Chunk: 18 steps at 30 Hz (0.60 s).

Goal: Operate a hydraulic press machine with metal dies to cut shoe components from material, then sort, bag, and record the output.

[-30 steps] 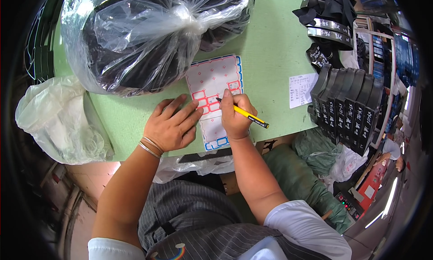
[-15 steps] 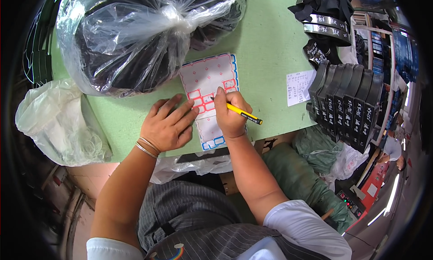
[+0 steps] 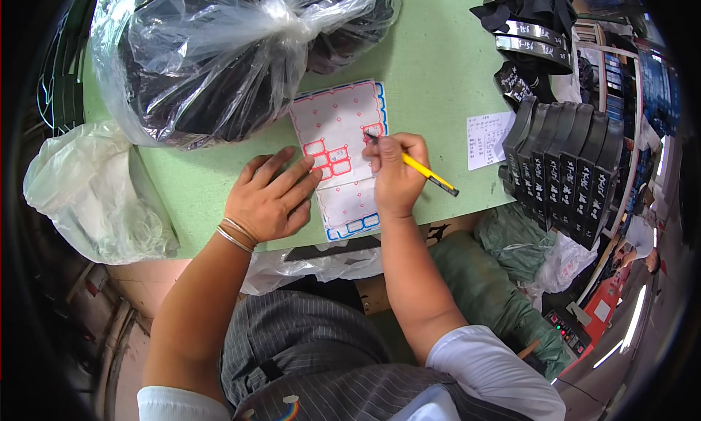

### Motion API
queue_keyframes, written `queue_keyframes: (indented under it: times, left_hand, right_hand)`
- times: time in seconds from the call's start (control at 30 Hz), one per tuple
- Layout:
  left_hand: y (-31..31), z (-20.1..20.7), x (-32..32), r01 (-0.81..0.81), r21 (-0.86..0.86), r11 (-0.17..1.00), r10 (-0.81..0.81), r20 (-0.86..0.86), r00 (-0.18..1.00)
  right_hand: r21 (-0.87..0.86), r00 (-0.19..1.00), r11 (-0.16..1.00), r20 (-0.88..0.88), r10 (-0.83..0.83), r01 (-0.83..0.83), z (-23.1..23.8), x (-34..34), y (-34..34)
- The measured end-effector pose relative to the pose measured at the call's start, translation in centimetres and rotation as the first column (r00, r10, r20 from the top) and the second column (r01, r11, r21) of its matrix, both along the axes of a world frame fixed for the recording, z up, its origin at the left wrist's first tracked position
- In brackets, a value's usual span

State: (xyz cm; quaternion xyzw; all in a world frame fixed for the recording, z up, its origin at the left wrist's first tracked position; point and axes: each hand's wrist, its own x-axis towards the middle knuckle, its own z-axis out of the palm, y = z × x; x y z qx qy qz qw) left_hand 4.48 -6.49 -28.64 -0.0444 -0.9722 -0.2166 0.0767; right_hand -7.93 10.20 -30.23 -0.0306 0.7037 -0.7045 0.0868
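On the green tabletop lies a white label sheet (image 3: 336, 118) with red-outlined boxes and blue edging along its right and lower sides. My right hand (image 3: 399, 174) grips a yellow and black pen (image 3: 427, 173), its tip at a small red box by the sheet's right edge. Dark handwriting shows in a box near the middle of the sheet. My left hand (image 3: 270, 194) rests flat with fingers stretched out, the fingertips on the sheet's left edge. Two bracelets circle my left wrist.
A big knotted clear bag (image 3: 212, 63) of black material sits behind the sheet. A whitish plastic bag (image 3: 95, 194) lies left. To the right are a written paper (image 3: 488, 140), upright black pieces (image 3: 558, 165) with white marks and black strips (image 3: 531, 41). Green sacking (image 3: 475, 282) hangs below the table.
My right hand has moved right and slightly away from me with the pen, from the middle boxes to one at the right edge. My left hand stays in place.
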Motion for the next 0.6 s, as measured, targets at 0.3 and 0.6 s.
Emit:
queue_keyframes:
  times: [0.3, 0.6]
  left_hand:
    - [0.0, 0.2, 0.0, -0.003, -0.016, 1.0, 0.003, 0.019, 1.0]
    - [0.1, 0.1, -0.1, -0.001, -0.006, 1.0, 0.001, 0.025, 1.0]
  right_hand:
    - [-0.044, 0.976, 0.975, 0.026, -0.216, 0.217, 2.8, -0.6, 2.1]
    - [-0.044, 0.986, 0.985, -0.002, -0.169, 0.168, 1.7, 0.6, 1.7]
